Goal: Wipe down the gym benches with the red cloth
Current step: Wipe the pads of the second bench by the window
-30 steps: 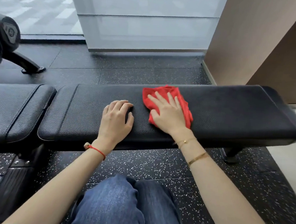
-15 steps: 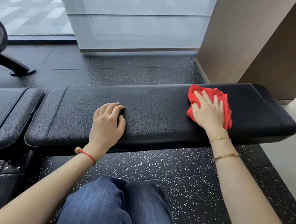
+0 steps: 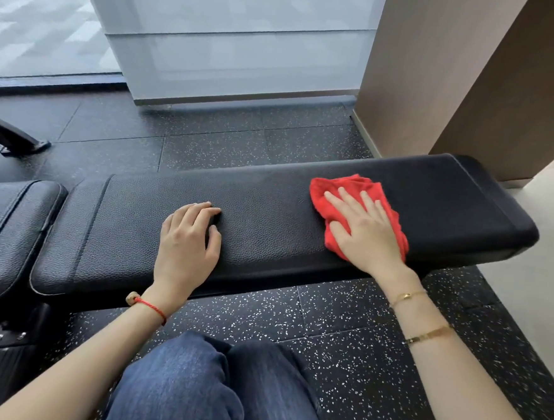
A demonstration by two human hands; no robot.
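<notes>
A long black padded bench (image 3: 269, 202) runs across the view from left to right. The red cloth (image 3: 359, 186) lies crumpled on its right half. My right hand (image 3: 364, 229) presses flat on the cloth with straight, spread fingers; red fabric shows around the hand. My left hand (image 3: 188, 239) rests on the middle of the bench pad, fingers slightly bent, holding nothing. A second black pad (image 3: 6, 223) adjoins the bench at the left.
My knees in blue jeans (image 3: 211, 385) are close below the bench. The floor (image 3: 257, 143) is black speckled rubber tile. A brown wall panel (image 3: 442, 73) stands behind the bench's right end. A black machine foot (image 3: 15, 140) sits far left, glass wall behind.
My right hand slid the red cloth from the bench's middle toward its right end, then slightly back left. My left hand stayed resting on the pad.
</notes>
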